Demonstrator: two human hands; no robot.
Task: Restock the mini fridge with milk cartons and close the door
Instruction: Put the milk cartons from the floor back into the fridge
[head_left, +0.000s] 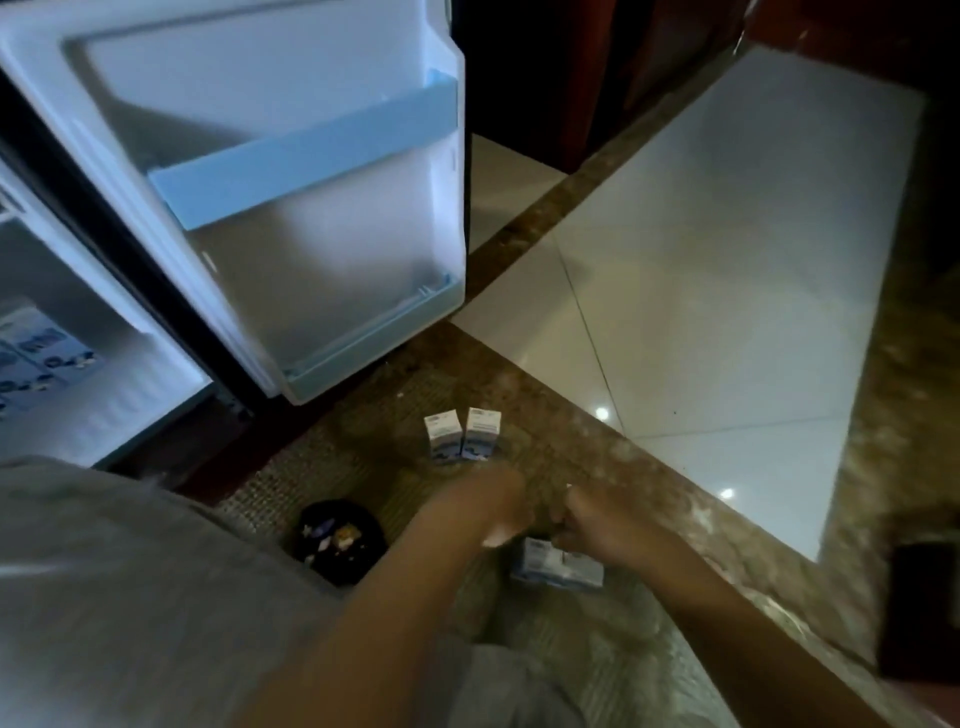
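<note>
The mini fridge (78, 415) stands open at the left, and several blue-and-white milk cartons (41, 358) lie inside it. Its door (332, 260) is swung wide, with empty pale blue shelf rails. Two small milk cartons (462, 434) stand side by side on the brown stone floor, just beyond my hands. My right hand (597, 525) reaches down onto a low group of cartons (563, 566) and closes on their top. My left hand (491, 506) is blurred, fingers curled, just left of that group and touching nothing that I can make out.
A small black bin (337, 540) with scraps in it sits on the floor beside my left forearm. White glossy tiles (727, 312) stretch off to the right. A dark object (919, 608) stands at the right edge. Dark wooden furniture (545, 78) rises behind the fridge door.
</note>
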